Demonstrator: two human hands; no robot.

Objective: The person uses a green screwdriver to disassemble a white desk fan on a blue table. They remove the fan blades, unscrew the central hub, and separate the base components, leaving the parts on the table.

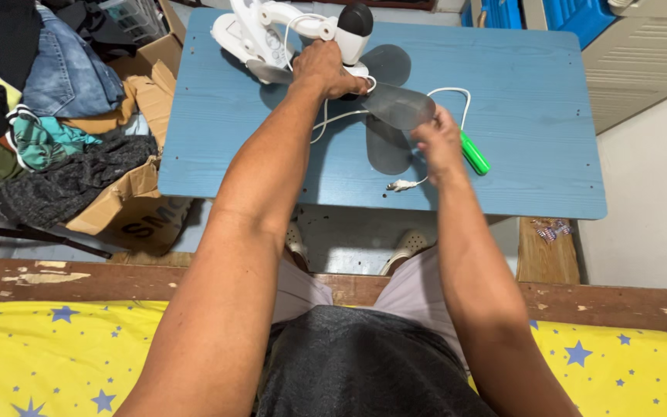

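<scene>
A small white fan (272, 35) with grey translucent blades (395, 100) lies on a blue table (534, 116). My left hand (326, 71) grips the fan's hub by the blades. My right hand (438, 139) pinches the tip of one grey blade, and a green-handled screwdriver (474, 153) lies just to the right of that hand; whether the hand holds it I cannot tell. A white cord (403, 184) runs from the fan to a plug near the table's front edge.
A cardboard box (129, 205) piled with clothes (55, 93) stands left of the table. Blue crates (573, 15) sit at the back right. A wooden bed edge (79, 278) and a yellow star-print sheet (40, 347) are in front of me.
</scene>
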